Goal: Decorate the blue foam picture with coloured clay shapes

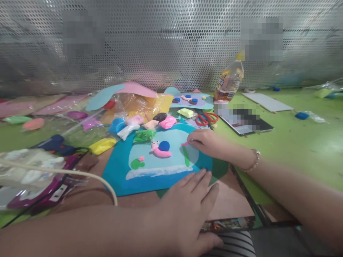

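My right hand (207, 142) pinches a small pink piece of clay (184, 144) just above a green clay strip (185, 156) on a light-blue panel. That panel lies on a blue paper sheet (118, 171). My left hand (184, 203) rests with fingers outstretched over the sheet's lower right edge. In the middle of the panel is a pink clay snail (162, 152) with a blue round shell (164, 146). A green clay leaf with a pink flower (138, 163) sits at lower left, and a white clay band (158, 172) runs along the bottom.
Bagged clay packs, including a green one (144, 136) and a yellow one (102, 146), crowd behind and left. Red-handled scissors (206, 119), a tablet-like device (245, 121) and a bottle (229, 80) stand beyond my right hand. At left are a glue gun (55, 144), a cable (88, 174) and a power strip (43, 189).
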Demonstrator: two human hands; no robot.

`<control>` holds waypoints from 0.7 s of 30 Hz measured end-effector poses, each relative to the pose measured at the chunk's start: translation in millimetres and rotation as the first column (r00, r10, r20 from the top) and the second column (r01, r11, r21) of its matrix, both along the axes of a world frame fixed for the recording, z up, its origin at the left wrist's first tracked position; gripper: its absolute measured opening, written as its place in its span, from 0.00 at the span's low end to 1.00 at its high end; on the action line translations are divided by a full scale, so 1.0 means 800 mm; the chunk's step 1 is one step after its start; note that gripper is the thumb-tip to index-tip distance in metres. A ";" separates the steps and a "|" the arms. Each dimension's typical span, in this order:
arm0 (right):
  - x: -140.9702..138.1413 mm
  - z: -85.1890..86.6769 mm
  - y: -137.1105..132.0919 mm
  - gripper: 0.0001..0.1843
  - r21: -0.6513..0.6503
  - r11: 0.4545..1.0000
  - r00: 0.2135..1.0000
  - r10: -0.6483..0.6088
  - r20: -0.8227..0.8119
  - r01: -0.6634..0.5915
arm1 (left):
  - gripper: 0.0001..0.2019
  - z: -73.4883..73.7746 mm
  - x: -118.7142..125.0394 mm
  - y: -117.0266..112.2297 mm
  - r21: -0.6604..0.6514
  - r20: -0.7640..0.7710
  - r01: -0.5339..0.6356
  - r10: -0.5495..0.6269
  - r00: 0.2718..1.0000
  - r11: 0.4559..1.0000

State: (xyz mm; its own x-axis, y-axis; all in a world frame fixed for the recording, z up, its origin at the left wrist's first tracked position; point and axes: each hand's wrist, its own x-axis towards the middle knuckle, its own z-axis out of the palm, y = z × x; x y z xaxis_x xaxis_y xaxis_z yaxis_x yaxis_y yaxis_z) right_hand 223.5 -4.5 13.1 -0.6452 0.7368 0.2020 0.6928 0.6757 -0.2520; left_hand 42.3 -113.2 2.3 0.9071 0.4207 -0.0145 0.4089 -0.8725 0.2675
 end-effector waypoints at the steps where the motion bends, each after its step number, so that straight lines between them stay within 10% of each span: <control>1: 0.000 0.000 0.000 0.11 -0.003 1.000 1.000 -0.003 0.004 0.003 | 0.39 0.001 0.000 0.000 -0.003 -0.003 0.000 0.000 1.000 1.000; 21: 0.000 0.005 -0.001 0.11 -0.014 0.999 1.000 -0.030 -0.001 0.030 | 0.38 0.011 0.000 0.002 -0.034 -0.044 0.008 -0.010 0.999 0.999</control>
State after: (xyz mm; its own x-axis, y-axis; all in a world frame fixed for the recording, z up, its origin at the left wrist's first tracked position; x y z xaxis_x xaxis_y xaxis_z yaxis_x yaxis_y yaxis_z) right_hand 223.3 -5.3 16.8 -0.6224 0.7586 0.1926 0.7124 0.6510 -0.2620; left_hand 41.9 -111.5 10.7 0.9091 0.4110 -0.0683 0.4129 -0.8669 0.2792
